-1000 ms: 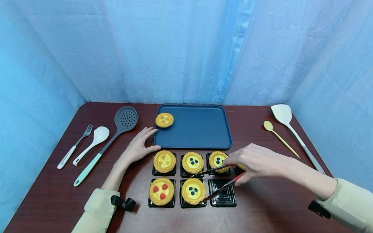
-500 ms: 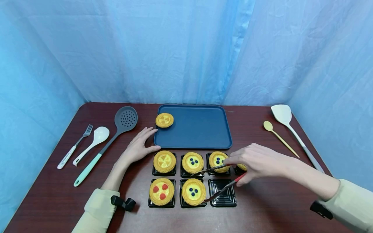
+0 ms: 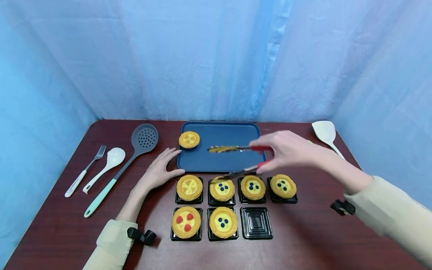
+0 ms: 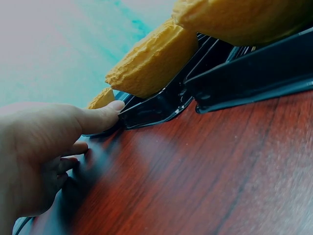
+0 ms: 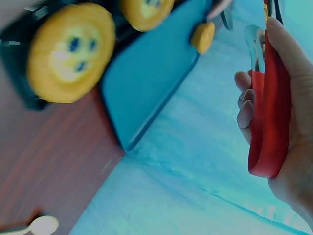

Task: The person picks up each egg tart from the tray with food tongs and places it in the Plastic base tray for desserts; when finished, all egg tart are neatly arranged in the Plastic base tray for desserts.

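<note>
My right hand (image 3: 283, 150) grips the red-handled tongs (image 3: 261, 148) in the air, their arms spread with nothing between the tips. One tip overlaps the blue tray (image 3: 229, 131) in the head view; the other overlaps a blueberry tart (image 3: 222, 192). In the right wrist view, fingers and thumb wrap the red handle (image 5: 276, 117). My left hand (image 3: 158, 170) lies with fingers extended at the tray's left edge, thumb beside a container corner in the left wrist view. A tart with yellow wedges (image 3: 189, 140) sits on the tray. Nearer are a yellow-wedge tart (image 3: 189, 188) and a strawberry-topped tart (image 3: 186, 223).
More blueberry tarts (image 3: 283, 186) stand in black square containers in two rows; one container (image 3: 256, 223) shows its bare inside. At left lie a fork (image 3: 86, 170), a white ladle (image 3: 114, 157) and a skimmer (image 3: 144, 138). At right are a white turner (image 3: 324, 132) and a yellow spoon (image 5: 44, 225).
My right hand has lifted the tongs up and away from the near-row blueberry tart, toward the tray. That tart stays in its container. The left hand has kept its place.
</note>
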Tool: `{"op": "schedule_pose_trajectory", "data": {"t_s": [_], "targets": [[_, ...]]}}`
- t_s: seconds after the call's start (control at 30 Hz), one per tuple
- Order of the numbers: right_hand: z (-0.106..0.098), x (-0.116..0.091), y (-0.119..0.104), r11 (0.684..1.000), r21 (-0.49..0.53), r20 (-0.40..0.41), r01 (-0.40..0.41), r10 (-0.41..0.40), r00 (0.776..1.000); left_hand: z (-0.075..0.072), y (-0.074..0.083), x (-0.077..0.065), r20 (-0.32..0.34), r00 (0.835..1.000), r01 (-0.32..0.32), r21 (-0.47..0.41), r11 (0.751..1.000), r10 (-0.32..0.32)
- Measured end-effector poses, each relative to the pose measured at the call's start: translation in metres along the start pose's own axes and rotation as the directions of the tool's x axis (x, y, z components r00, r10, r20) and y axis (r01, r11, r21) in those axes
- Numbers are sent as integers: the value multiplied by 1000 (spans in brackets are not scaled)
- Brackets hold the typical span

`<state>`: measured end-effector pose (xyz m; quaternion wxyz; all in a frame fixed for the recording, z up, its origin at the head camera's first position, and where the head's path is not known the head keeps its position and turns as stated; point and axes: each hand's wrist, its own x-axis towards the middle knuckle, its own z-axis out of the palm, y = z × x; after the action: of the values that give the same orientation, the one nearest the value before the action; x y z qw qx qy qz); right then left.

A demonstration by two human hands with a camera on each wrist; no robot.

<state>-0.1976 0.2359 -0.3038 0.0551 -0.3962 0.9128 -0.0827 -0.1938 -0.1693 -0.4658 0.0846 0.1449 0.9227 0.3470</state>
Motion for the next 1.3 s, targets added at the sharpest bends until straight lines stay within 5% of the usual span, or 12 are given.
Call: {"op": "schedule_pose_trajectory", "data": {"t_s": [0.33,0.63,1.3], "targets": [[-6,82,24,987,19,94,-157,155,983,2,2,1,8,1000,-1,-10,1000,1],[16,134,35,987,-24,125,-158,160,979,3,3,2,11,1000,1,3,1000,-1],[32,162,23,982,-86,172,-168,180,968,2,4,4,4,1000,-3,8,1000,3]]}}
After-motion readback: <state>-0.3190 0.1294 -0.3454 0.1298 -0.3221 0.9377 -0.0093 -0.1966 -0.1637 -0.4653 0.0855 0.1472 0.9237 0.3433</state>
